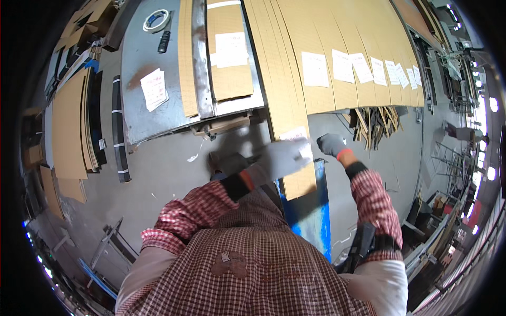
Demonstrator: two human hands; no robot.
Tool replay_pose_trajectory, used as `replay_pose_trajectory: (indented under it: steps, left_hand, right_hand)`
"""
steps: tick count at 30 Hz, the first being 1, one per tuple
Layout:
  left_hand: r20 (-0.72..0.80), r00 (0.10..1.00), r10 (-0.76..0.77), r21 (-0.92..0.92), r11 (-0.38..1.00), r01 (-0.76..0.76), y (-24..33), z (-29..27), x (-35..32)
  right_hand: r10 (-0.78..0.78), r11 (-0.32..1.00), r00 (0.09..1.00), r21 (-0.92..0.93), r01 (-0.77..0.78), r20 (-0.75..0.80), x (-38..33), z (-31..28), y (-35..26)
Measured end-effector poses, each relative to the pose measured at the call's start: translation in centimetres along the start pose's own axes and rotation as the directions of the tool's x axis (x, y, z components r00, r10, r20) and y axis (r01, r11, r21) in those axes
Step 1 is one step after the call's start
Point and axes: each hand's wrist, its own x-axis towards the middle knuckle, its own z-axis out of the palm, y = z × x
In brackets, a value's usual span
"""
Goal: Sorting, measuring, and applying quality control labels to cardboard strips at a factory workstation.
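Note:
My left hand (284, 156), in a grey glove, grips the near end of a long brown cardboard sheet (274, 73) that carries a white paper label at its end. The sheet runs away from me over the metal table (137, 63) and hangs past its edge. My right hand (332, 144), also in a grey glove with a red cuff, hovers just right of the sheet's end with fingers curled and nothing visibly in it. More cardboard sheets (358, 47) with white labels lie side by side to the right.
A blue metal frame (311, 210) stands below the sheet's end. On the table lie a tape roll (156, 20), a black marker (164, 41) and a paper note (154, 89). Cardboard stacks (71, 126) stand at the left. Wooden scraps (377, 121) lie under the sheets.

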Motion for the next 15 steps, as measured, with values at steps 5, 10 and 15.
replay_pose_trajectory:
  steps: [5, 10, 15]
  left_hand:
    - [-0.331, 0.79, -0.516, -0.097, 0.852, 0.515, -1.9, 5.6, -5.6]
    - [-0.027, 0.885, -0.465, -0.375, 0.825, 0.422, 3.7, -2.2, -7.2]
    - [0.085, 0.933, -0.349, -0.656, 0.686, 0.316, 5.7, -6.0, -7.2]
  right_hand:
    - [0.035, 0.915, 0.999, 0.402, -0.026, -0.013, -6.5, -7.1, -8.1]
    - [-0.147, 0.554, 0.983, 0.814, 0.175, -0.112, -15.9, -12.8, -8.8]
    - [-0.586, 0.55, 0.81, 0.718, 0.427, -0.032, -14.8, -18.3, -15.6]
